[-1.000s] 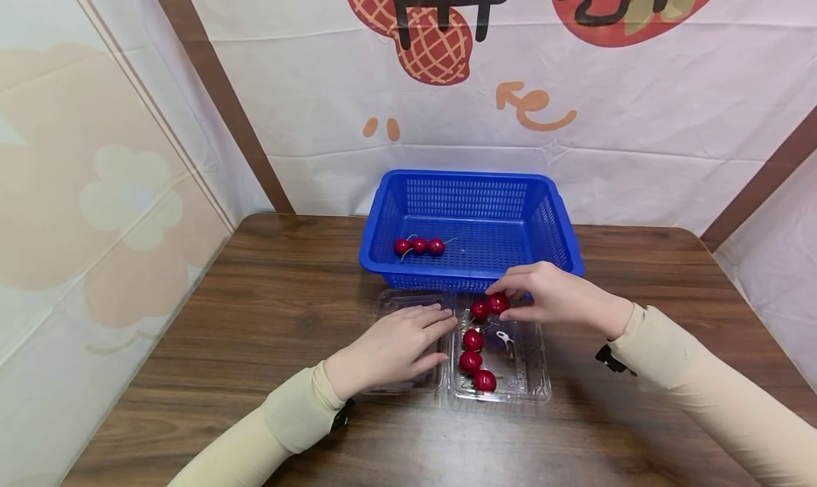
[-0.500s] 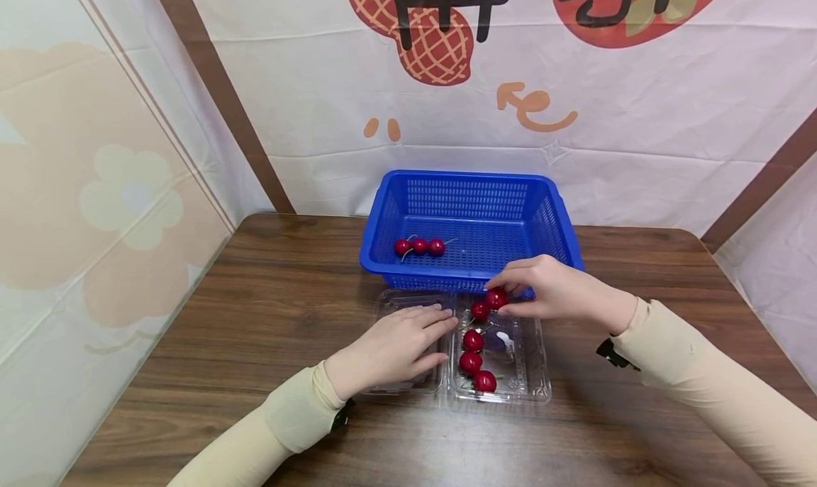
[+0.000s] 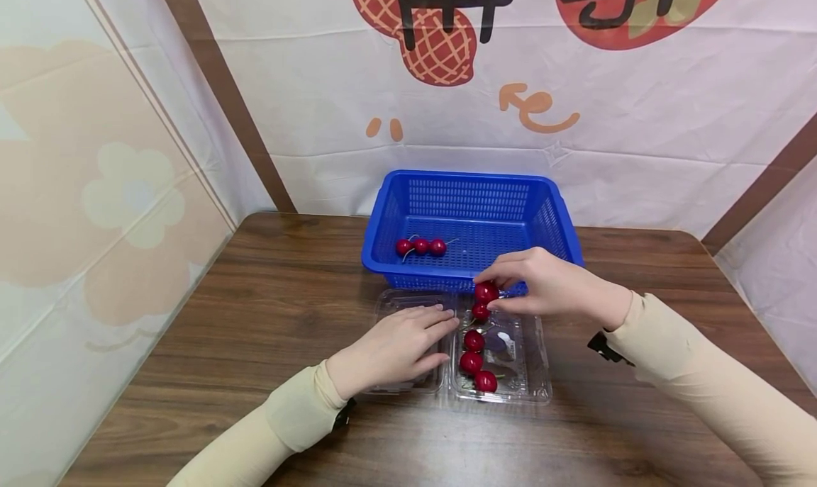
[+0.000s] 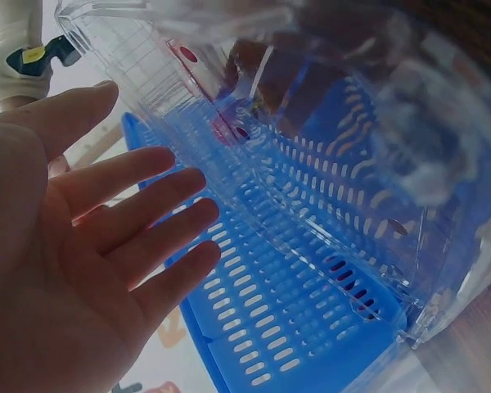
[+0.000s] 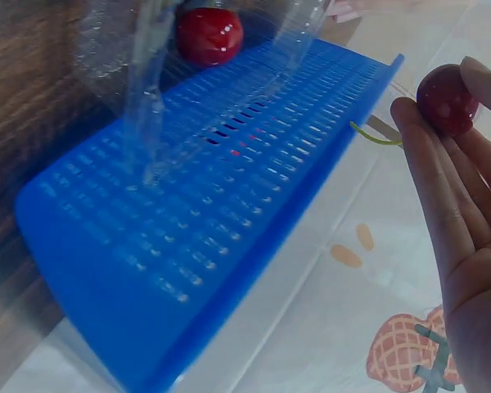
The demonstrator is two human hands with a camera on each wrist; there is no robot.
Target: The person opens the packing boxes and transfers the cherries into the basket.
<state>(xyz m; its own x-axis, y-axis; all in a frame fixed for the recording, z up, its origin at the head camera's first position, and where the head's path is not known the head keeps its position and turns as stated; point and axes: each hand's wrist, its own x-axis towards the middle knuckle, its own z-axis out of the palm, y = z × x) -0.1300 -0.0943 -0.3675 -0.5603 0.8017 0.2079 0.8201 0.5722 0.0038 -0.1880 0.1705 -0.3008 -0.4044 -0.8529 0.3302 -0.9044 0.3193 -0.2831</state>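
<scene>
My right hand (image 3: 555, 285) pinches a dark red cherry (image 3: 486, 292) between thumb and fingers, over the far end of a clear plastic clamshell box (image 3: 544, 384). In the right wrist view this cherry (image 5: 447, 100) shows a green stem. Several more cherries (image 3: 474, 341) lie in a line along the left side of the box's right half. My left hand (image 3: 396, 345) lies over the box's left half (image 3: 408, 299), palm down, with fingers relaxed and nearly straight. The left wrist view shows its palm (image 4: 82, 262) holding nothing, beside the clear plastic.
Right behind the box stands a blue perforated basket (image 3: 472, 177), with three stemmed cherries (image 3: 420, 247) at its left. The wooden table (image 3: 287, 274) ends at a printed cloth backdrop (image 3: 306, 104).
My right hand has lifted the cherry slightly and carried it a little to the left, over the farthest cherry in the box. My left hand has stayed in place.
</scene>
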